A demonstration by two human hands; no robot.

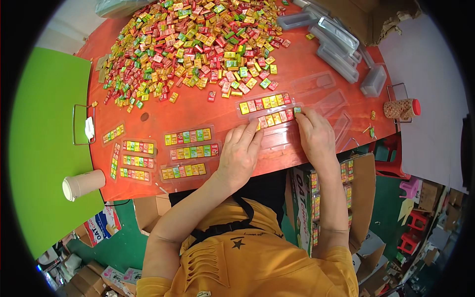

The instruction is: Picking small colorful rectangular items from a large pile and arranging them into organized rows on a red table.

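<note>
A row of small, colourful wrapped candies [276,119] lies between my two hands over a clear plastic tray [278,140]. My left hand [239,154] has its fingertips pressed together at the row's left end. At the other end, the closed fingers of my right hand [316,136] touch a green candy. Whether the row rests fully in its slot I cannot tell. Just beyond it, another candy row [265,103] sits in the tray's far compartment. The tray's nearest compartment holds no candies.
A large heap of loose candies [198,47] covers the table's far side. Filled trays [190,151] lie to the left. Clear plastic boxes [336,57] stack at the far right. A paper cup [84,184] lies at the left edge, and an open carton [366,198] stands below the right edge.
</note>
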